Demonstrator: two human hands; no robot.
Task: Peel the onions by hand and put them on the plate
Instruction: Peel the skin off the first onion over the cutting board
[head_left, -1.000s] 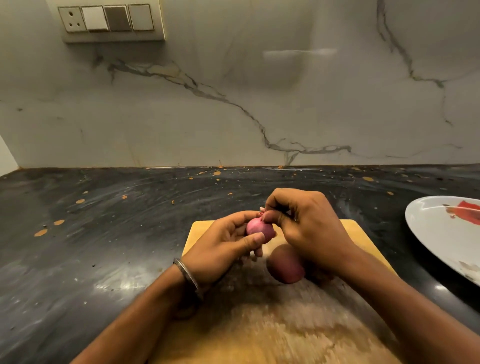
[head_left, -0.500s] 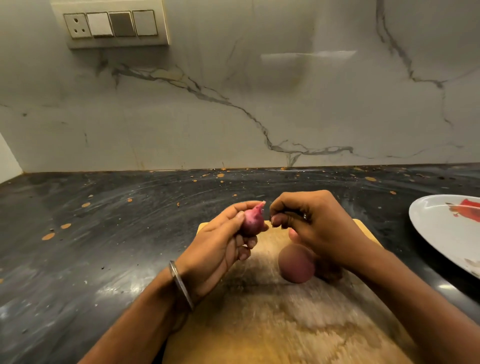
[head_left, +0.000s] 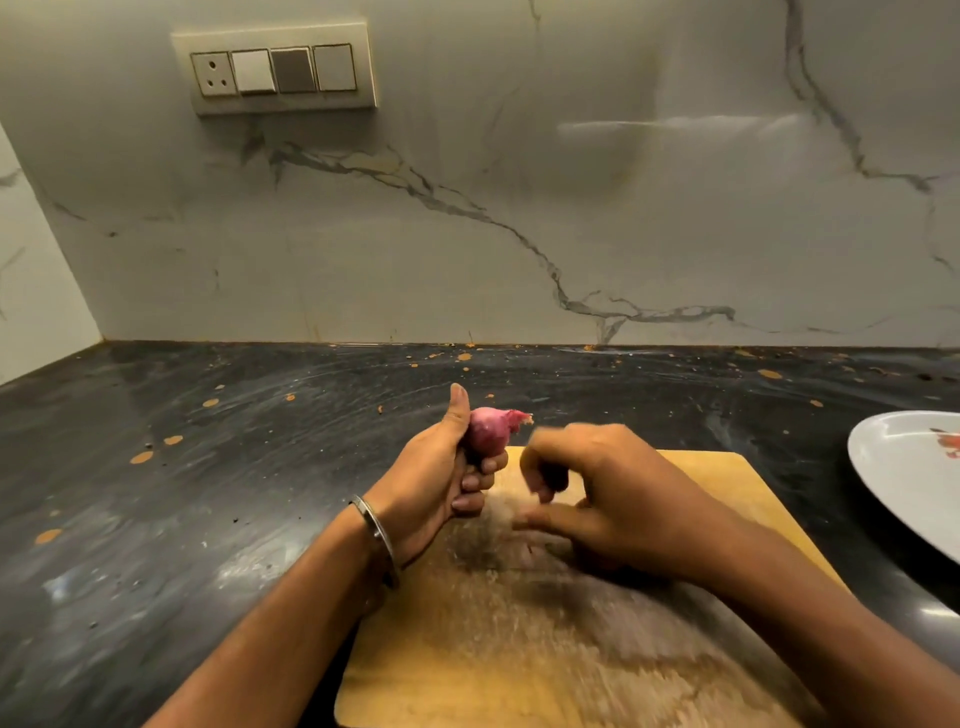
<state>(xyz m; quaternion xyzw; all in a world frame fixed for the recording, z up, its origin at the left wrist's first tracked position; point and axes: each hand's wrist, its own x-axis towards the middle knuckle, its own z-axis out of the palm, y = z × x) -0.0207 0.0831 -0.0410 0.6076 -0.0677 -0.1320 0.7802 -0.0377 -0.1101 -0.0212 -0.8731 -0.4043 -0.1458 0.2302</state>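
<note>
Your left hand (head_left: 441, 483) grips the onion (head_left: 491, 431) tip-up for peeling; whether your blurred, curled right hand (head_left: 597, 499) holds anything, I cannot tell.

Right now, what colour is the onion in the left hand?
Pinkish purple, seen in the head view: onion, left hand.
</note>
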